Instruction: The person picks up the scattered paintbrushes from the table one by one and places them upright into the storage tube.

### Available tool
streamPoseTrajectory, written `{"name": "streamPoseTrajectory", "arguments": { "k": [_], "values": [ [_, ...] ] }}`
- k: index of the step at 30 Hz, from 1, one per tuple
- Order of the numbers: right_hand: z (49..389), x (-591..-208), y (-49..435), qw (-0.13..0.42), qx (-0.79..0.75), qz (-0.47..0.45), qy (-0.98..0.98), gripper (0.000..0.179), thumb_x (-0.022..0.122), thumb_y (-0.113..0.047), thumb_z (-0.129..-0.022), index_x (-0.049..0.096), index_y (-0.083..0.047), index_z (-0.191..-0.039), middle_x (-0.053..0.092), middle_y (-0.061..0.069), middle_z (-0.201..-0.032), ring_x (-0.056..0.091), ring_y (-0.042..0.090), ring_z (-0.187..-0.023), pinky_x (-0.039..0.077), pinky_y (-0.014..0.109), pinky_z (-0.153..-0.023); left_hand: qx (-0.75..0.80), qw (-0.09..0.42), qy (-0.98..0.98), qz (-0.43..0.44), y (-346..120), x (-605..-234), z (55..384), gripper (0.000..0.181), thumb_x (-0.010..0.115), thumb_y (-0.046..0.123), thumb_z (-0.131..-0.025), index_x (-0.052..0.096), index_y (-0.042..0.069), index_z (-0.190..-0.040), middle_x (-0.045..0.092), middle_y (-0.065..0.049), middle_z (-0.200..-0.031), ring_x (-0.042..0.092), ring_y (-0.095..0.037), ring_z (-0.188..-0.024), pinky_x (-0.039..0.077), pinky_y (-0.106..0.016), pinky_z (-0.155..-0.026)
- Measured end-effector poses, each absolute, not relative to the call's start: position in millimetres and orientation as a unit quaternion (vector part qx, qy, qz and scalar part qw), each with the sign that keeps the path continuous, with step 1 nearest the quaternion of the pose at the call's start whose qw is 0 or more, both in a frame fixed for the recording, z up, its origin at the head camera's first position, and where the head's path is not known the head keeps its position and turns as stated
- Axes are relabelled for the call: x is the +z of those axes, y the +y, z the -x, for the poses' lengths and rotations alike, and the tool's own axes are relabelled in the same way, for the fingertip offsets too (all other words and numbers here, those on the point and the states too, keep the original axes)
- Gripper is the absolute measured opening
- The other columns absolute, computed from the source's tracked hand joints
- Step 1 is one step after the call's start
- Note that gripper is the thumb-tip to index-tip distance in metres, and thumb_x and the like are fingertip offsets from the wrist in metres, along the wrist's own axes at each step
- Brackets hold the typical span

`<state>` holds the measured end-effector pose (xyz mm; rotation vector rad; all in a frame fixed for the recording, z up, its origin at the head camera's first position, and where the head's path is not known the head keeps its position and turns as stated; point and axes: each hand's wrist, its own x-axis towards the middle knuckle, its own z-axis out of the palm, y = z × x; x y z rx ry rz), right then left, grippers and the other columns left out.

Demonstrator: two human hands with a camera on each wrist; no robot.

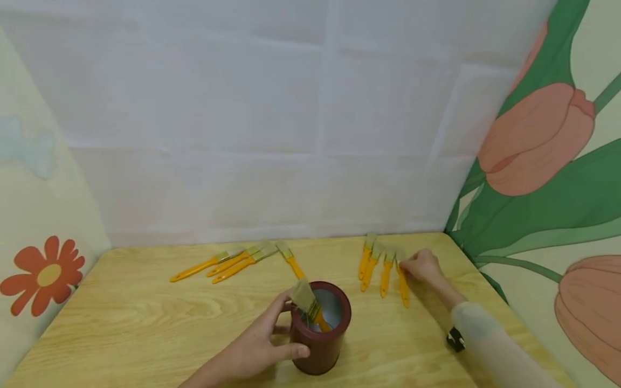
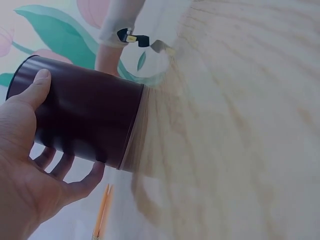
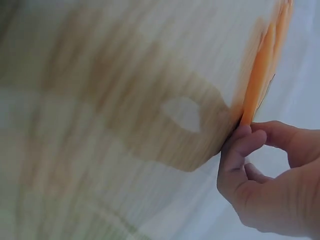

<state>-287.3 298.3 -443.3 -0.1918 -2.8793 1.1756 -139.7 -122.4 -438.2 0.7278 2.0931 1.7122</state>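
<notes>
A dark red cylindrical can (image 1: 317,353) stands upright on the table near the front. My left hand (image 1: 259,345) grips its side, the thumb in front and the fingers round the far left; the left wrist view shows the thumb along the can (image 2: 90,110). Inside the can leans a paintbrush (image 1: 305,302), bristles up, its orange handle down in the can. To the right, my right hand (image 1: 424,267) pinches the rightmost paintbrush (image 1: 404,285) of a row lying on the table. In the right wrist view, thumb and fingertips meet at an orange handle (image 3: 260,75).
Beside that brush lie several more paintbrushes (image 1: 385,280). Three others (image 1: 233,269) lie at the back left, and one paintbrush (image 1: 293,264) lies behind the can. A white sheet (image 1: 242,134) hangs behind the wooden table (image 1: 145,323), with painted walls at both sides.
</notes>
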Motion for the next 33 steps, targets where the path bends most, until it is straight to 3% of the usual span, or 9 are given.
{"name": "streamPoseTrajectory", "arguments": {
  "k": [14,25,33],
  "values": [
    [267,-443,294,0.016,0.458,0.059,-0.887,0.016,0.074,-0.007,-0.089,0.074,0.009,-0.084,0.065,0.007,-0.065,0.059,0.016,-0.06,0.05,0.028,-0.056,0.611,0.183,0.728,-0.252,-123,-442,140,0.084,0.075,0.028,-0.096,0.021,0.044,-0.159,0.03,0.0,-0.159,0.035,-0.035,-0.142,0.047,-0.05,-0.101],
    [264,-443,292,0.012,0.437,0.032,-0.899,0.013,0.072,-0.003,-0.088,0.073,0.01,-0.087,0.066,0.009,-0.065,0.062,0.017,-0.06,0.052,0.027,-0.055,0.604,0.176,0.734,-0.257,-125,-443,140,0.085,0.076,0.029,-0.096,0.021,0.044,-0.159,0.032,-0.001,-0.157,0.039,-0.036,-0.138,0.046,-0.052,-0.101],
    [263,-446,288,0.0,0.404,0.029,-0.914,0.013,0.074,-0.005,-0.086,0.074,0.006,-0.08,0.066,0.008,-0.062,0.06,0.017,-0.056,0.05,0.028,-0.052,0.604,0.176,0.733,-0.258,-124,-443,141,0.086,0.076,0.03,-0.095,0.021,0.044,-0.159,0.031,-0.002,-0.158,0.036,-0.037,-0.14,0.046,-0.055,-0.101]
  ]
}}
